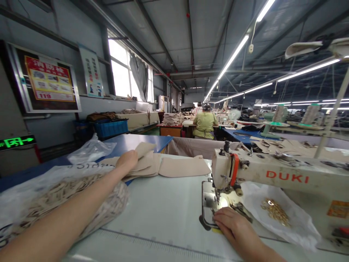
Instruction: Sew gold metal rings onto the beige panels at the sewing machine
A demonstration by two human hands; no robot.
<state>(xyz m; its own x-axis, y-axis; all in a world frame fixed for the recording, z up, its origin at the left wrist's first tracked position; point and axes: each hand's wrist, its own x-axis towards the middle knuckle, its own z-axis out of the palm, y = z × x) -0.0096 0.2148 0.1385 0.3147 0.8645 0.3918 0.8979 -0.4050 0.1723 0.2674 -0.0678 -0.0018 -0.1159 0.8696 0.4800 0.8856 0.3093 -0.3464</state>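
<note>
My left hand [127, 160] reaches out to the pile of beige cut pieces [152, 165] and pinches the edge of a beige fabric piece [145, 149], lifted and tilted above the others. Beside the pile, another beige piece [184, 166] lies flat. My right hand [236, 225] rests at the front of the sewing machine [222, 169], fingertips together on the metal plate just below the lit needle area. Whatever those fingers hold, if anything, is hidden. Dark scissors or snips [241, 211] lie just behind that hand.
A white cloth or bag [297, 222] with gold metal rings [275, 211] sits under the machine arm. Under my left forearm is a clear bag of beige strips [109, 207]. A ruler strip [152, 243] runs along the table's front. A person in yellow-green [205, 124] sits ahead.
</note>
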